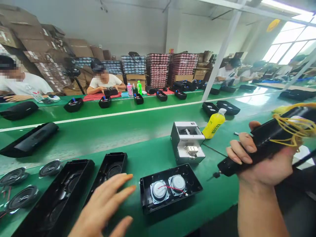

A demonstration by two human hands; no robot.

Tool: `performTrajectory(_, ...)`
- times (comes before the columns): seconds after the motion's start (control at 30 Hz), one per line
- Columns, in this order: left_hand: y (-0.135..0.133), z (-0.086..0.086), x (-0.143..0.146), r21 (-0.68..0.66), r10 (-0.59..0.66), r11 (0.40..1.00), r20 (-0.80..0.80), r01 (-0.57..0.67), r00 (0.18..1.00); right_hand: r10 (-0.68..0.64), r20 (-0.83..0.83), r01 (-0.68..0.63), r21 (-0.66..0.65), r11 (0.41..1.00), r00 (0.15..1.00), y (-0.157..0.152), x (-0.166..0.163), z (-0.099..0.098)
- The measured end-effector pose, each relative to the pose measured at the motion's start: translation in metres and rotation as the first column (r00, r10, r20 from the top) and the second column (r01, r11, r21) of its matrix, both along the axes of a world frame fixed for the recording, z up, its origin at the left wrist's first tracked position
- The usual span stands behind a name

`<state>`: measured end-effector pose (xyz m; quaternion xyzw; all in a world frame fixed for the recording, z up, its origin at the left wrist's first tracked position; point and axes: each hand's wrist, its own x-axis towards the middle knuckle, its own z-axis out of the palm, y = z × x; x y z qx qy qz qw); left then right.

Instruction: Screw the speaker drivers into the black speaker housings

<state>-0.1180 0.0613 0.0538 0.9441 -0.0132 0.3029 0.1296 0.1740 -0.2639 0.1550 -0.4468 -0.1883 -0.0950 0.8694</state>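
Note:
My right hand (264, 161) is wrapped round a black electric screwdriver (261, 136), with yellow bands wound about its upper end and its bit pointing down left. My left hand (106, 204) is open, fingers spread, in front of a narrow black speaker housing (117, 161) and partly hiding it. To the right of that hand lies another black housing (145, 202) with two speaker drivers (159, 191) seated in it and a red wire across them. Whether my left hand touches anything cannot be told.
A grey-white screw feeder (189, 138) stands behind the housing, beside a yellow drink bottle (214, 124). Loose speaker drivers (23, 197) and a long black housing (54, 200) lie at left. Beyond runs a green conveyor (118, 126); co-workers (106, 80) sit across it.

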Motion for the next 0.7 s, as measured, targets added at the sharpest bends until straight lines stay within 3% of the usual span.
performTrajectory(0.07, -0.039, -0.012, 0.021, 0.044, -0.069, 0.996, -0.076, 0.072, 0.995, 0.043, 0.141, -0.046, 0.016, 0.999, 0.989, 0.004, 0.014, -0.005)
performTrajectory(0.13, -0.053, -0.025, 0.036, 0.087, -0.080, 0.992, -0.157, 0.094, 0.984, 0.060, 0.250, -0.069, 0.024, 0.997, 0.966, 0.013, 0.030, -0.009)
performTrajectory(0.23, -0.050, -0.045, 0.048, 0.118, -0.067, 0.988, -0.242, 0.098, 0.968, 0.027, 0.322, -0.035, 0.017, 0.999, 0.946, 0.035, 0.047, -0.016)
performTrajectory(0.33, -0.044, -0.057, 0.054, 0.126, -0.076, 0.985, -0.280, 0.116, 0.957, 0.045, 0.283, -0.038, -0.030, 0.999, 0.958, 0.053, 0.053, -0.027)
performTrajectory(0.5, -0.043, -0.053, 0.064, 0.139, -0.113, 0.977, -0.300, 0.160, 0.947, 0.120, 0.251, -0.104, -0.075, 0.992, 0.961, 0.061, 0.052, -0.043)
performTrajectory(0.7, -0.048, -0.044, 0.066, 0.068, -0.116, 0.987, -0.327, 0.146, 0.938, 0.147, 0.299, -0.117, -0.118, 0.986, 0.943, 0.064, 0.056, -0.047)
